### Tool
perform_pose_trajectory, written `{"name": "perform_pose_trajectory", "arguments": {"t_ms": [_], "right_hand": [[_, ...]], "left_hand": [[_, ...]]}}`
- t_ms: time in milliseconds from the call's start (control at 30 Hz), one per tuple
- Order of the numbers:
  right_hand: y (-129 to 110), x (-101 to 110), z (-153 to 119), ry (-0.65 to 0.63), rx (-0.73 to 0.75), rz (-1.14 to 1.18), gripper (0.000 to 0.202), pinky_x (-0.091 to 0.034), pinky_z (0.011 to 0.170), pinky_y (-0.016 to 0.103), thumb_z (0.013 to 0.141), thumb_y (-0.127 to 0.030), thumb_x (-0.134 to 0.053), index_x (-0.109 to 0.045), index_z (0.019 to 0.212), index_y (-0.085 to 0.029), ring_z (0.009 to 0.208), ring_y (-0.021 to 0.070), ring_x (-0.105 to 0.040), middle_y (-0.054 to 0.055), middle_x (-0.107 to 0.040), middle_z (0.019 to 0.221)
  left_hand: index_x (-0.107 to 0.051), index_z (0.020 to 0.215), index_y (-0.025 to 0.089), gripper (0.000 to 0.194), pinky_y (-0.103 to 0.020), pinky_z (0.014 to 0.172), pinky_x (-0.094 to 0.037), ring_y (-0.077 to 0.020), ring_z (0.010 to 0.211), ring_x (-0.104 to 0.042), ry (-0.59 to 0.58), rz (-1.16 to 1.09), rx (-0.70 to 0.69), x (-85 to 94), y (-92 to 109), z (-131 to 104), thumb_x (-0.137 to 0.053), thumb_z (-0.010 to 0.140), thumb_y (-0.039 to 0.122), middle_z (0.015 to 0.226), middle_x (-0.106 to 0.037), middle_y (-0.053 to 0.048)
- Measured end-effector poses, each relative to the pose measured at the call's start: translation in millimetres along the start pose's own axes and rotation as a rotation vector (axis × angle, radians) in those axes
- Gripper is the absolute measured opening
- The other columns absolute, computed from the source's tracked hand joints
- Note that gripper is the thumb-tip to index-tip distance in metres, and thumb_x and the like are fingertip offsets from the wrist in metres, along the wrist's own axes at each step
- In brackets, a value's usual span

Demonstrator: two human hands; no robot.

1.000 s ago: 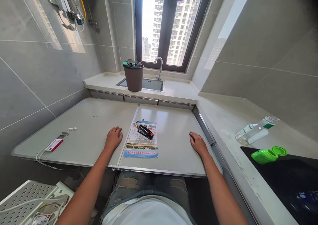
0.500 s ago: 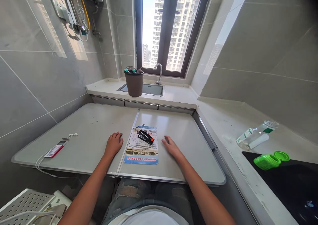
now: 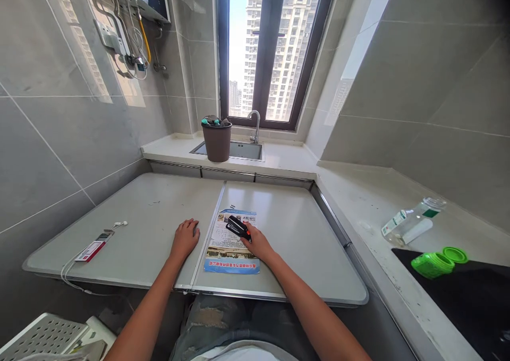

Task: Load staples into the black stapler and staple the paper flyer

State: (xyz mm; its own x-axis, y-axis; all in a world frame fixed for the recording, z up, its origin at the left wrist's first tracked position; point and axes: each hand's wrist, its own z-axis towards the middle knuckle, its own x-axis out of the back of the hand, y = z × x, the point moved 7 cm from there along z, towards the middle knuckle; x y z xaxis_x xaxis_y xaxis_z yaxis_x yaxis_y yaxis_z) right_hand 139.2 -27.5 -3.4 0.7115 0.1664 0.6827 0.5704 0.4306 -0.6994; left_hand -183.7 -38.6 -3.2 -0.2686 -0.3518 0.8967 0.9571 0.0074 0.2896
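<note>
A black stapler (image 3: 236,226) with an orange-red patch lies over a printed paper sheet (image 3: 231,252) on the folding table. My right hand (image 3: 257,242) is closed around the stapler's near right end, thumb on the near side and fingers on the far side. Part of that end is hidden under the fingers. Left of the table's seam, my left hand (image 3: 185,238) rests palm down on the tabletop, fingers stretched forward, holding nothing. Just beyond the sheet's top edge are small dark staple-like bits (image 3: 232,207).
White earphones (image 3: 119,224) and a red-and-white box (image 3: 94,246) with a cable lie at the table's left. A brown bin (image 3: 217,143) stands by the sink (image 3: 245,150). On the right counter are a clear bottle (image 3: 416,223) and a green container (image 3: 432,264).
My right hand has moved left from the bare tabletop onto the stapler and closed on it. The left hand stays in place. The camera view has tilted up slightly.
</note>
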Motion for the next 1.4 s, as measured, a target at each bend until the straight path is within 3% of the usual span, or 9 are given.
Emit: {"name": "perform_pose_trajectory", "arguments": {"t_ms": [333,533,633,700,800,933,1067,1200,1400], "right_hand": [[22,60,-49,0.054,0.034,0.039,0.057,-0.053,0.104,0.043,0.091,-0.023,-0.067,-0.057,0.146,-0.026,0.119,0.0285,-0.069,0.010,-0.072,0.134],[29,66,-54,0.138,-0.011,-0.006,0.052,-0.054,0.101,0.042,0.088,-0.022,-0.067,-0.063,0.140,-0.025,0.114,0.0293,-0.071,0.011,-0.074,0.128],[29,67,-54,0.145,-0.004,-0.002,0.051,-0.054,0.100,0.042,0.087,-0.022,-0.068,-0.065,0.138,-0.027,0.113,0.0294,-0.072,0.008,-0.075,0.126],[30,70,-55,0.155,-0.012,-0.007,0.050,-0.054,0.099,0.042,0.086,-0.023,-0.069,-0.066,0.136,-0.028,0.111,0.0295,-0.073,0.007,-0.076,0.123],[31,73,-55,0.186,-0.029,-0.011,0.048,-0.055,0.098,0.043,0.085,-0.023,-0.070,-0.069,0.133,-0.027,0.107,0.0300,-0.073,0.008,-0.078,0.118],[32,75,-52,0.257,0.015,0.003,0.047,-0.052,0.107,0.050,0.084,-0.024,-0.074,-0.072,0.131,-0.025,0.117,0.0323,-0.068,0.010,-0.076,0.126],[40,79,-51,0.298,0.015,0.073,0.039,-0.051,0.109,0.053,0.088,-0.025,-0.070,-0.074,0.126,-0.026,0.120,0.0320,-0.067,0.010,-0.076,0.127],[49,85,-53,0.351,0.001,0.139,0.034,-0.054,0.106,0.054,0.087,-0.028,-0.069,-0.076,0.120,-0.028,0.115,0.0320,-0.071,0.008,-0.078,0.120],[48,82,-52,0.294,0.003,0.232,0.035,-0.055,0.106,0.051,0.085,-0.034,-0.070,-0.075,0.119,-0.028,0.116,0.0306,-0.073,0.007,-0.079,0.122]], "left_hand": [[-0.070,0.131,0.016,0.041,-0.050,0.115,-0.045,-0.0350,0.135,-0.055,0.037,0.029,-0.022,0.7,1,0,-0.045,0.100,0.028,0.143,-0.065,-0.016],[-0.073,0.121,0.016,0.037,-0.053,0.113,-0.046,-0.0349,0.127,-0.060,0.072,0.011,0.010,5.7,5,3,-0.048,0.097,0.026,0.134,-0.067,-0.019],[-0.074,0.109,0.016,0.032,-0.054,0.112,-0.047,-0.0346,0.124,-0.061,0.130,-0.097,0.040,13.4,29,1,-0.047,0.099,0.028,0.122,-0.070,-0.019],[-0.073,0.111,0.017,0.035,-0.051,0.114,-0.046,-0.0317,0.126,-0.060,0.161,-0.233,-0.081,14.7,68,-3,-0.042,0.104,0.031,0.125,-0.069,-0.017],[-0.071,0.122,0.022,0.035,-0.048,0.118,-0.044,-0.0284,0.130,-0.060,-0.005,-0.368,-0.278,-8.7,137,-16,-0.043,0.107,0.037,0.134,-0.068,-0.013],[-0.061,0.144,0.020,0.048,-0.065,0.127,-0.025,-0.0376,0.147,-0.048,-0.151,-0.290,-0.281,-56.7,185,-31,-0.057,0.101,0.042,0.151,-0.059,-0.017],[-0.055,0.150,0.019,0.054,-0.062,0.128,-0.027,-0.0380,0.155,-0.040,-0.186,-0.323,-0.354,-83.2,196,-40,-0.057,0.100,0.040,0.159,-0.053,-0.019],[-0.056,0.149,0.022,0.050,-0.056,0.129,-0.032,-0.0320,0.151,-0.047,-0.158,-0.428,-0.352,-79.4,187,-39,-0.053,0.102,0.037,0.154,-0.058,-0.015],[-0.069,0.125,0.024,0.030,-0.053,0.126,-0.039,-0.0287,0.143,-0.055,-0.119,-0.535,-0.351,-68.9,185,-36,-0.059,0.097,0.029,0.143,-0.067,-0.011]]}}
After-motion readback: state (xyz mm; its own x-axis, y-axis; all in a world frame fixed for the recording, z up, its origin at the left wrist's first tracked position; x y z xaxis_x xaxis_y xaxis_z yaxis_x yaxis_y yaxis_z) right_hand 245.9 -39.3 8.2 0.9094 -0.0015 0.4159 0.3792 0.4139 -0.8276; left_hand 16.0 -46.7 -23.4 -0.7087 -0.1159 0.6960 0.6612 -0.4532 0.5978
